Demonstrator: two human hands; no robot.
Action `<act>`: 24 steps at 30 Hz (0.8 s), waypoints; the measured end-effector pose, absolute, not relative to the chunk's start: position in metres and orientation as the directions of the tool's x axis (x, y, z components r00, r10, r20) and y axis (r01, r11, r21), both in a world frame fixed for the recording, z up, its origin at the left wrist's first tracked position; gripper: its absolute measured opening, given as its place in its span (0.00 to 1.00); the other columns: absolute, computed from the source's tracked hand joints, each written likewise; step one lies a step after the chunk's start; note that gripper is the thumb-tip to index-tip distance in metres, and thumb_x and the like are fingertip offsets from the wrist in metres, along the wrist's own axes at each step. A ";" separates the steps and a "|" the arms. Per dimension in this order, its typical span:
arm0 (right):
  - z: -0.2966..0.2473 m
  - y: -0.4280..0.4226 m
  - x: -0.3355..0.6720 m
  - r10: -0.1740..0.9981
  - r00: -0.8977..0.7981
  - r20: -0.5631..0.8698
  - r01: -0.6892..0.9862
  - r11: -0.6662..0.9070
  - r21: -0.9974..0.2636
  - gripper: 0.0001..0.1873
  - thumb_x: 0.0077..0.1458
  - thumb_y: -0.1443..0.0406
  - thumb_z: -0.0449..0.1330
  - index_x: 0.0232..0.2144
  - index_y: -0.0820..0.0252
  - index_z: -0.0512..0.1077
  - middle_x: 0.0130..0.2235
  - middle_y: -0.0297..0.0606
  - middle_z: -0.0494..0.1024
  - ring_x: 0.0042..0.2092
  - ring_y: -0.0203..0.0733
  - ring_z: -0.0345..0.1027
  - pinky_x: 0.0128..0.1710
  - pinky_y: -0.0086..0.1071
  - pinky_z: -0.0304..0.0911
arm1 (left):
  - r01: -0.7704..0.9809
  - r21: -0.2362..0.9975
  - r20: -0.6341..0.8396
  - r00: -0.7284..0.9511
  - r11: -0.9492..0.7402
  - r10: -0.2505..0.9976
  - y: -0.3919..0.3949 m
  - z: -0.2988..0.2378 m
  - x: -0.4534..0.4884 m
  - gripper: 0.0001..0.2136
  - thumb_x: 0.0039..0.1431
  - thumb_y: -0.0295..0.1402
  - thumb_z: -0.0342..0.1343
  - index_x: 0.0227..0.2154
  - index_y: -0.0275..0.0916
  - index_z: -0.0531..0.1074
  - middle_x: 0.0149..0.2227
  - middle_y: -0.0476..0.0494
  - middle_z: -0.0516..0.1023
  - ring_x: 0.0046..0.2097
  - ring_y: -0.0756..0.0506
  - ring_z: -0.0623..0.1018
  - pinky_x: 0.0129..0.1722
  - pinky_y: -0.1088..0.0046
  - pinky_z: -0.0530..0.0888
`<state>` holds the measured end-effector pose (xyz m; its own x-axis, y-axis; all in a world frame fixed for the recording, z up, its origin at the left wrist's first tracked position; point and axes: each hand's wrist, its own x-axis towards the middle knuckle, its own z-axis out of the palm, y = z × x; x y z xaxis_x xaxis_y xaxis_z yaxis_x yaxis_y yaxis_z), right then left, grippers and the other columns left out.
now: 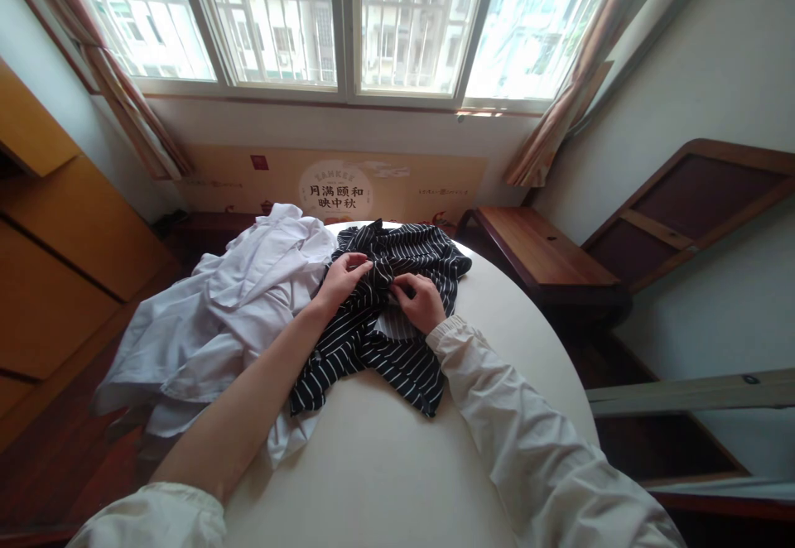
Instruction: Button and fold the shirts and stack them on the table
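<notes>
A black garment with thin white stripes (397,341) lies crumpled on a round white table (385,457). My left hand (343,276) rests on its upper part with the fingers curled into the cloth. Close by, my right hand (422,300) pinches a fold of the same garment near its middle. Both forearms reach in from the bottom of the view. A white shirt (217,316) is heaped to the left, hanging over the table's edge.
A window with curtains fills the far wall above a printed cardboard panel (335,188). A wooden bench (540,254) stands to the right of the table. Wooden cabinets (55,242) line the left side. A wooden frame (696,209) leans on the right wall.
</notes>
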<state>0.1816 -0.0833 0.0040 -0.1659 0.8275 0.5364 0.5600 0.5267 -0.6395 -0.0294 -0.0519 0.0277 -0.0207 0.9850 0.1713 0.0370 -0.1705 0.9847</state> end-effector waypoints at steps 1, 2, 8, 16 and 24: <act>0.004 -0.082 0.183 0.834 -0.128 0.536 0.512 0.519 -0.684 0.07 0.64 0.59 0.61 0.38 0.53 0.77 0.39 0.39 0.83 0.41 0.47 0.74 0.51 0.43 0.66 | 0.145 0.960 0.248 -0.033 -0.241 0.968 -0.053 0.034 -0.032 0.21 0.52 0.45 0.70 0.44 0.37 0.78 0.46 0.39 0.82 0.46 0.43 0.80 0.48 0.66 0.75; 0.004 -0.081 0.184 0.840 -0.095 0.535 0.459 0.514 -0.725 0.08 0.65 0.58 0.59 0.39 0.54 0.76 0.40 0.39 0.82 0.42 0.47 0.74 0.50 0.42 0.66 | 0.249 0.918 0.322 -0.018 -0.307 0.947 -0.055 0.041 -0.035 0.19 0.53 0.45 0.70 0.43 0.38 0.78 0.47 0.40 0.82 0.45 0.43 0.80 0.47 0.67 0.75; 0.011 -0.074 0.193 0.904 0.055 0.425 0.122 0.416 -0.901 0.08 0.61 0.57 0.57 0.37 0.53 0.70 0.40 0.36 0.78 0.43 0.46 0.70 0.49 0.39 0.66 | 0.526 0.691 0.281 0.436 -0.496 0.855 -0.072 0.065 -0.045 0.15 0.59 0.49 0.65 0.38 0.42 0.81 0.38 0.45 0.84 0.38 0.44 0.80 0.39 0.71 0.73; 0.028 -0.065 0.210 0.977 -0.076 0.198 -0.119 0.188 -0.975 0.08 0.52 0.58 0.60 0.31 0.54 0.67 0.32 0.31 0.70 0.32 0.38 0.60 0.34 0.33 0.59 | 0.673 0.531 0.087 0.561 -0.515 0.823 -0.068 0.058 -0.056 0.10 0.53 0.37 0.65 0.38 0.43 0.83 0.41 0.46 0.85 0.42 0.42 0.81 0.42 0.71 0.73; 0.058 -0.072 0.224 0.893 -0.432 0.122 0.269 0.257 -0.928 0.21 0.59 0.45 0.63 0.37 0.57 0.72 0.37 0.36 0.78 0.39 0.42 0.69 0.42 0.37 0.64 | 0.409 0.779 0.192 0.567 -0.476 0.801 -0.066 0.084 -0.073 0.17 0.61 0.50 0.62 0.38 0.42 0.85 0.39 0.41 0.83 0.40 0.43 0.79 0.40 0.71 0.74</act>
